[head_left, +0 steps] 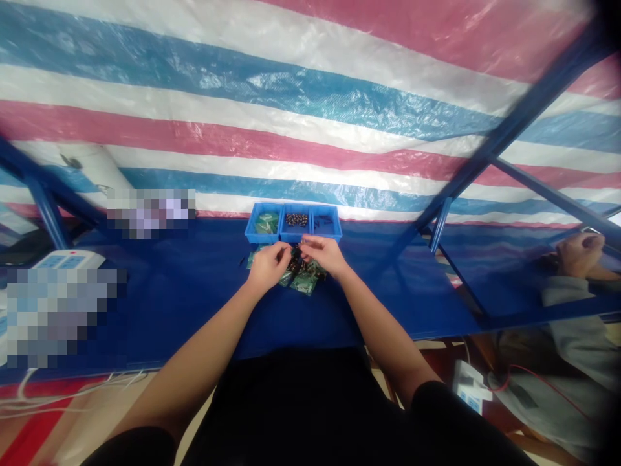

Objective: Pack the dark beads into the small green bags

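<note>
while the left hand (pixel 269 266) and right hand (pixel 328 254) sit close over that green pile (pixel 305 285) on the worktop (pixel 194 291), i can't tell what the fingers (pixel 313 241) are clamped on, if anything; a sloppy pinch could lose something tiny in there tbh

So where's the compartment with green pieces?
In the head view, the compartment of green pieces is leftmost of the three blue ones, just beyond the left hand, beside the black-and-gold parts.
</note>
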Available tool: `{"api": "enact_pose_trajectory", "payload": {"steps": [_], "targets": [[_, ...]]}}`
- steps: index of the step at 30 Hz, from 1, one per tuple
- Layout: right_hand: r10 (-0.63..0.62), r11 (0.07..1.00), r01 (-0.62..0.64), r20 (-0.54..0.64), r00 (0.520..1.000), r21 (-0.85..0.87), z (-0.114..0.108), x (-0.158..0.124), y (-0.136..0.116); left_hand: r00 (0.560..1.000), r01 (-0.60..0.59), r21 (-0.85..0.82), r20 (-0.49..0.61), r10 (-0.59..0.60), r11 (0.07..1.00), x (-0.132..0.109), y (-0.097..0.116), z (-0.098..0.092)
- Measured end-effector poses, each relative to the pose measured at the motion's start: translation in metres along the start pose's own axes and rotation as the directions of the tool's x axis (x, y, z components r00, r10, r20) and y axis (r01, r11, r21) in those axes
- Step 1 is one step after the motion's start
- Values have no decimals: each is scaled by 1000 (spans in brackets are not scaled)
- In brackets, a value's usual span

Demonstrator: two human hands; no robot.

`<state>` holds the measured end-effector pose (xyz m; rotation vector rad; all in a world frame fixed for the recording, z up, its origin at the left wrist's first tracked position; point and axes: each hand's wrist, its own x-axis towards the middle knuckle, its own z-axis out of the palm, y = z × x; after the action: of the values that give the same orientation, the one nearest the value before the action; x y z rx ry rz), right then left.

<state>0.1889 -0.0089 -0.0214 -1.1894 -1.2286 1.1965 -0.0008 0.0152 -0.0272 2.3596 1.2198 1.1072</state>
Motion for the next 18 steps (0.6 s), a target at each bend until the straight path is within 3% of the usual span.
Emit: {"api": "enact_pose_trajectory", "payload": {"steps": [3, 5, 7, 12, 18], "targets": [[-166, 986, 166, -47, 985, -21, -1, 0, -2, 1000, 0, -4, 6, 0, 1000, 0, 0, 2], [-269, 950, 252, -72, 961, -183, -6, 0, -1, 1000, 1, -12, 14, -1, 1000, -1, 1, 2], [-309, 900, 254, -106, 945, -353, -14, -1, 1, 1000, 4, -18, 22, -4, 1000, 0, 1, 2], [-284, 774, 111, -185, 941, -624, -37, -1, 0, 999, 7, -28, 39, -6, 1000, 0, 0, 2], [-135, 670, 74, -24, 991, -739, -59, -7, -10, 999, 6, -26, 46, -5, 1000, -1, -3, 4]]}}
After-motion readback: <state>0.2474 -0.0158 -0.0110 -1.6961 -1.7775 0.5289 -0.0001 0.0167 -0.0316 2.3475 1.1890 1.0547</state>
